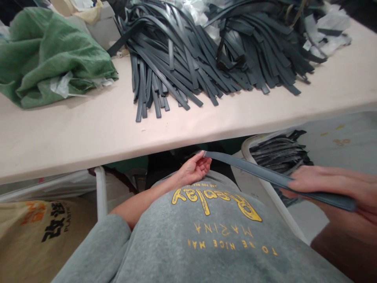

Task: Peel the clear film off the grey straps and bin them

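Observation:
A dark blue-grey strap [250,167] stretches between my two hands, just below the table's front edge. My left hand [194,169] pinches one end of it between thumb and finger, the other fingers curled. On the right, my right hand [321,184] is closed around the strap's other stretch, whose tip sticks out past the fingers; this hand is slightly blurred. Beyond, on the table, lies a big pile of similar straps [176,67], with their ends fanned toward me. A second bundle of straps [265,59] lies to its right.
The pale table [88,137] spans the view ahead. A green cloth sack [55,59] sits at its left, plastic bags [332,25] at the back right. Below, a white-rimmed bin [250,143] holds dark strips [279,151]. A tan printed sack [44,236] stands lower left beside a white rail [101,192].

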`<action>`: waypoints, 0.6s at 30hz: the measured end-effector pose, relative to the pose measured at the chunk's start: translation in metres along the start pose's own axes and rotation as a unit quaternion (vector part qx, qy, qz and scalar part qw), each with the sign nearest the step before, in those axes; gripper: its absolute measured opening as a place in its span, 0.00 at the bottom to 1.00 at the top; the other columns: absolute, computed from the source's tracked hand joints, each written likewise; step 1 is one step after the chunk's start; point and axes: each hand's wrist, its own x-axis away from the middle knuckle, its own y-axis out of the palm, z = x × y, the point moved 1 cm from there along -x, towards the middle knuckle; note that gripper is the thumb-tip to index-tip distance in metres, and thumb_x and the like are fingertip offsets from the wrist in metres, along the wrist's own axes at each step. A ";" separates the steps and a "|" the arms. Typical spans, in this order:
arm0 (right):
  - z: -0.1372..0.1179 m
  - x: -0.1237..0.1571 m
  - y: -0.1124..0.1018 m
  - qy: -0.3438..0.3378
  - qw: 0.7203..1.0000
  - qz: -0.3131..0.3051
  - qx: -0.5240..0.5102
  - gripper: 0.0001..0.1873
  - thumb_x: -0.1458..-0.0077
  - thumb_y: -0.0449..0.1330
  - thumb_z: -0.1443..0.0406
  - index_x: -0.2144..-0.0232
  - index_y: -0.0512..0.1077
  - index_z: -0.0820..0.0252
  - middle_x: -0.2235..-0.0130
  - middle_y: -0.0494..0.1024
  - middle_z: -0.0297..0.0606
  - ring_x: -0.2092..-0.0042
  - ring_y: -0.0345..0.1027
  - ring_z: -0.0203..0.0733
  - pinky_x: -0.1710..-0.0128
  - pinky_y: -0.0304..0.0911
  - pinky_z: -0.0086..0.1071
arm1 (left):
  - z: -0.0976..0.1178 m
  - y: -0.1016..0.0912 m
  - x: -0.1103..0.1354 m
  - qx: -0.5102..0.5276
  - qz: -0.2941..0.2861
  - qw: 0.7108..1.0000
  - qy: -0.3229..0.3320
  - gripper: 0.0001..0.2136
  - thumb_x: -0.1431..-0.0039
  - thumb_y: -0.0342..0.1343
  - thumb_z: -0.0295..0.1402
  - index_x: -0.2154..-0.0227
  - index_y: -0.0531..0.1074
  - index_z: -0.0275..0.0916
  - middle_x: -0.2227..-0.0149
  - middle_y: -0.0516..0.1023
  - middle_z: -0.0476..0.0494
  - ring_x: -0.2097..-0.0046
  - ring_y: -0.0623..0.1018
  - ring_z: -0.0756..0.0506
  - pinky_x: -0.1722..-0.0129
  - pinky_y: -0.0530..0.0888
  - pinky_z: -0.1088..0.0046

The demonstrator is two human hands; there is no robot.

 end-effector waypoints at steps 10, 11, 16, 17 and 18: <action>0.003 -0.038 0.040 -0.111 0.978 -0.166 -0.055 0.07 0.37 0.55 0.65 0.61 0.73 0.50 0.69 0.81 0.32 0.70 0.75 0.39 0.70 0.66 0.32 | 0.000 -0.001 0.007 -0.008 -0.005 1.000 0.025 0.07 0.37 0.57 0.31 0.69 0.75 0.34 0.75 0.78 0.47 0.75 0.78 0.52 0.73 0.75 0.78; 0.002 -0.036 0.035 -0.113 0.978 -0.169 -0.047 0.07 0.37 0.55 0.64 0.62 0.74 0.50 0.69 0.81 0.32 0.70 0.75 0.39 0.70 0.66 0.32 | 0.000 -0.001 0.008 -0.008 -0.003 1.000 0.030 0.07 0.37 0.57 0.30 0.69 0.75 0.33 0.75 0.78 0.47 0.74 0.78 0.52 0.72 0.75 0.79; 0.003 -0.030 0.029 -0.110 0.980 -0.159 -0.047 0.08 0.37 0.55 0.64 0.63 0.75 0.52 0.70 0.80 0.34 0.71 0.74 0.38 0.70 0.64 0.31 | -0.003 0.000 0.010 -0.061 -0.014 0.998 0.012 0.08 0.36 0.55 0.30 0.67 0.76 0.33 0.75 0.78 0.46 0.75 0.78 0.51 0.75 0.75 0.79; 0.004 -0.030 0.034 -0.110 0.980 -0.156 -0.053 0.09 0.36 0.54 0.64 0.63 0.75 0.54 0.70 0.80 0.34 0.70 0.73 0.38 0.70 0.64 0.30 | -0.004 0.000 0.010 -0.067 -0.019 0.997 0.011 0.08 0.36 0.54 0.30 0.67 0.76 0.33 0.75 0.78 0.46 0.75 0.78 0.51 0.75 0.75 0.78; 0.006 -0.031 0.041 -0.109 0.980 -0.153 -0.059 0.09 0.36 0.54 0.64 0.62 0.75 0.55 0.69 0.80 0.35 0.70 0.73 0.38 0.70 0.63 0.30 | -0.005 0.000 0.010 -0.072 -0.023 0.997 0.012 0.08 0.36 0.55 0.30 0.66 0.77 0.33 0.74 0.78 0.46 0.75 0.78 0.51 0.75 0.75 0.78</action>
